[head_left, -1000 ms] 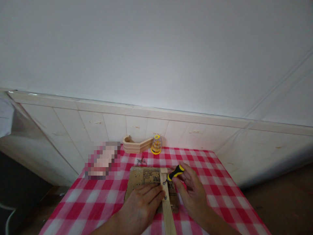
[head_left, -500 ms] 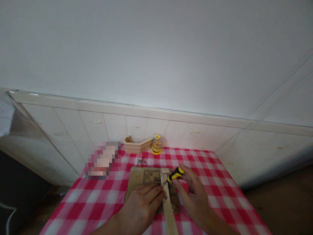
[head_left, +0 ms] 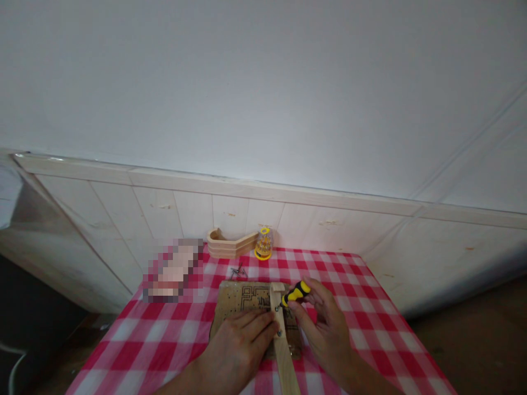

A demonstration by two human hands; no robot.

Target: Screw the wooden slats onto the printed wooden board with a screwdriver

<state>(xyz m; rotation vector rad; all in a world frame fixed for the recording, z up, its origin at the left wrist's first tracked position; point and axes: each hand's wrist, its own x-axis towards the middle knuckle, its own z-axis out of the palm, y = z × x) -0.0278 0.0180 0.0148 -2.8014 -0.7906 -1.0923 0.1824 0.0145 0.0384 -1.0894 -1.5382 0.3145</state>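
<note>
My right hand (head_left: 329, 323) is closed around the yellow-and-black handle of a short screwdriver (head_left: 300, 291). The driver slants down to the left, its tip at a small screw (head_left: 277, 309) in a pale wooden strip (head_left: 287, 362). A second screw (head_left: 279, 333) sits in the strip, nearer to me. My left hand (head_left: 241, 340) lies over the board with its fingertips pressed together at the strip's left side, holding it; the thumb is partly hidden. Under the strip lies a brown board (head_left: 230, 299) with dark line markings.
Loose screws (head_left: 237, 271) lie beyond the board. Hook-shaped wooden pieces (head_left: 224, 248) stand by the wall, beside a clear container with yellow trim (head_left: 264, 244). A blurred-out item (head_left: 175, 271) is at the left. A red-and-white checked cloth (head_left: 370, 307) covers the table.
The screwdriver's handle has turned slightly in my right hand, its tip still at the screw. My left hand keeps its place on the strip.
</note>
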